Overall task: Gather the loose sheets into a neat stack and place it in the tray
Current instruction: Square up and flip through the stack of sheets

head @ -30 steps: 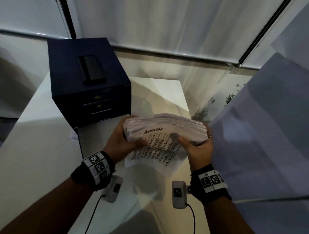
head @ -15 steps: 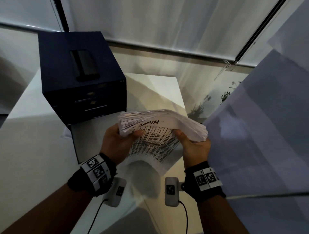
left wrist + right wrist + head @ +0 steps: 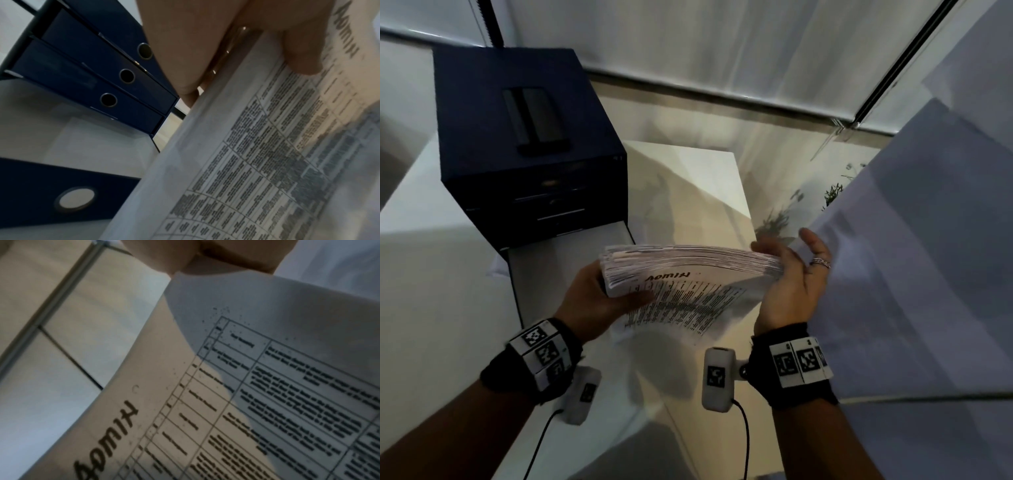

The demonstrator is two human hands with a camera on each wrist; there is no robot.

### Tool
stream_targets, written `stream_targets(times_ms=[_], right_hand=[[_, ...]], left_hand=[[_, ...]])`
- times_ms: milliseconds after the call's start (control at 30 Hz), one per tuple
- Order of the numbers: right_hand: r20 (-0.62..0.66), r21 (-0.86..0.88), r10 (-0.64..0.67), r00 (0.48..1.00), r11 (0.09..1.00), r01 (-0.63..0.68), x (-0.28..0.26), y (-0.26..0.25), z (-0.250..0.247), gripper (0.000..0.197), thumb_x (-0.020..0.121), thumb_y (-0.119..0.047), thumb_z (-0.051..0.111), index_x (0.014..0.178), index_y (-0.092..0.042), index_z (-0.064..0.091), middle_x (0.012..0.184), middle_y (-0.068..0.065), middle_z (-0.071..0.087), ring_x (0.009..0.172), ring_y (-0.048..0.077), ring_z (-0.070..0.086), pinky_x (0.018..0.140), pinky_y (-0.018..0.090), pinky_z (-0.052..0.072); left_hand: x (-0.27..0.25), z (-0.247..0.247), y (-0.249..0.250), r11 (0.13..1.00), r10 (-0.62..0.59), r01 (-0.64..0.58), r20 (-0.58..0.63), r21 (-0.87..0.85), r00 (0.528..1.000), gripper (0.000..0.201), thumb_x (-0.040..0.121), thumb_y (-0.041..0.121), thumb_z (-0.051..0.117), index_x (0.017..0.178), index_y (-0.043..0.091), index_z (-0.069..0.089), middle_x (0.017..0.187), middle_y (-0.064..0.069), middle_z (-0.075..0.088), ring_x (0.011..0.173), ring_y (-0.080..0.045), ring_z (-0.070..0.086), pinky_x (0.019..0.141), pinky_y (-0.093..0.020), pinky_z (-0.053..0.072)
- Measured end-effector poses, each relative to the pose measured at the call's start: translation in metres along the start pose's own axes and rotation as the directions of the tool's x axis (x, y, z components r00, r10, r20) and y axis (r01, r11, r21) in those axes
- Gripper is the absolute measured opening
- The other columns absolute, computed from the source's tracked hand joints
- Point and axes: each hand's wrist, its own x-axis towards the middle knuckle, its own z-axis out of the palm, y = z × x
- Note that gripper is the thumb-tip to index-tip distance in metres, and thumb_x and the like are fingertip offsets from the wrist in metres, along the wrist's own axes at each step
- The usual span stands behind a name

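The stack of sheets (image 3: 688, 270) is held in the air above the white surface (image 3: 441, 274), in front of the dark blue drawer unit (image 3: 530, 137). Its edges are fanned and uneven, and the sheet facing the person carries a printed table under a handwritten word, its lower part curling downward. The left hand (image 3: 592, 301) has the stack in its grip at the left end, thumb across the printed face and fingers behind, as the left wrist view also shows. The right hand (image 3: 798, 284) has a released grip: palm flat against the stack's right edge, fingers straight and spread, a ring on one finger.

The lowest tray (image 3: 571, 240) of the drawer unit is pulled out toward the person, just below and to the left of the stack; its pale floor shows, and I cannot tell whether that is a liner or paper. The three drawers above it are pushed in, each with a round finger hole in the left wrist view. A dark flat object (image 3: 534, 123) lies on top of the unit.

A window blind (image 3: 722, 51) hangs behind the surface
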Motion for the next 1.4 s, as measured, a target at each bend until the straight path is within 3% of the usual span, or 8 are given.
stream_targets(times_ms=[167,300,400,467,533,967,1133,1400], right_hand=[[-0.025,-0.034,0.142,0.990,0.989,-0.143,0.006,0.019,-0.015,0.049,0.097,-0.060,0.021,0.108,-0.039,0.064,0.110,-0.017,0.070,0.110,0.001,0.061,0.103,0.031,0.043],[-0.011,-0.256,0.350,0.937,0.904,-0.341,-0.013,0.028,-0.021,0.054,0.027,-0.100,0.020,0.061,-0.073,0.052,0.055,-0.055,0.043,0.062,-0.030,0.045,0.069,-0.004,0.033],[0.080,-0.139,0.381,0.921,0.919,-0.369,-0.008,0.043,-0.026,0.075,0.061,-0.093,0.005,0.095,-0.045,0.052,0.068,-0.041,0.062,0.072,-0.020,0.058,0.072,-0.003,0.040],[0.070,-0.037,0.270,0.960,0.963,-0.268,-0.009,0.054,-0.025,0.059,0.093,-0.058,0.025,0.123,-0.017,0.055,0.111,-0.005,0.071,0.108,0.011,0.064,0.096,0.027,0.050],[0.043,-0.089,0.242,0.969,0.967,-0.237,-0.016,0.058,-0.025,0.075,0.085,-0.064,0.051,0.131,-0.005,0.049,0.128,0.017,0.058,0.120,0.030,0.055,0.105,0.052,0.043],[0.229,-0.418,0.397,0.889,0.865,-0.279,-0.004,0.091,-0.019,0.101,0.051,-0.028,0.096,0.135,-0.018,0.041,0.127,0.002,0.062,0.118,0.018,0.060,0.099,0.048,0.051],[0.223,-0.370,0.392,0.892,0.881,-0.294,0.013,0.092,-0.008,0.046,0.061,0.005,0.086,0.103,0.000,0.068,0.088,-0.006,0.075,0.088,0.018,0.072,0.077,0.029,0.061],[0.211,-0.297,0.258,0.943,0.936,-0.190,-0.019,0.074,-0.025,0.052,0.064,-0.007,0.088,0.111,-0.011,0.066,0.100,0.003,0.074,0.090,0.014,0.072,0.075,0.030,0.061]], left_hand=[[0.005,0.001,0.003,0.998,0.041,-0.043,0.043,0.037,0.998,0.043,0.072,0.024,0.081,0.104,0.050,0.068,0.105,0.021,0.073,0.099,0.000,0.068,0.082,-0.013,0.053],[0.009,0.000,0.003,0.999,0.036,-0.035,0.065,-0.009,0.997,0.047,0.074,0.020,0.083,0.105,0.052,0.067,0.109,0.020,0.072,0.102,-0.001,0.068,0.083,-0.016,0.055],[0.012,-0.003,-0.002,0.999,-0.012,0.014,0.042,-0.033,0.999,0.042,0.072,0.025,0.080,0.099,0.054,0.069,0.107,0.017,0.073,0.100,-0.005,0.069,0.082,-0.025,0.058],[0.013,-0.001,0.000,0.996,-0.040,0.043,0.045,-0.073,0.998,0.035,0.067,0.040,0.082,0.097,0.054,0.070,0.103,0.018,0.074,0.096,-0.001,0.070,0.078,-0.019,0.058],[0.014,-0.001,-0.003,0.997,-0.037,0.039,0.038,-0.070,0.999,0.036,0.071,0.028,0.081,0.091,0.056,0.071,0.097,0.022,0.074,0.092,0.003,0.070,0.074,-0.014,0.056],[0.015,-0.010,-0.010,0.987,-0.125,0.119,-0.056,-0.110,0.990,0.035,0.065,0.045,0.084,0.098,0.042,0.074,0.108,0.004,0.075,0.102,-0.013,0.071,0.088,-0.032,0.058],[0.021,0.000,-0.018,0.970,-0.230,0.201,-0.247,-0.134,0.942,0.025,0.075,0.036,0.081,0.097,0.027,0.077,0.104,-0.005,0.076,0.100,-0.021,0.072,0.091,-0.052,0.055],[0.016,0.018,-0.007,0.989,0.115,-0.065,-0.407,0.134,0.906,0.056,0.082,0.042,0.071,0.119,0.003,0.055,0.102,0.006,0.067,0.089,0.002,0.067,0.073,-0.020,0.057]])
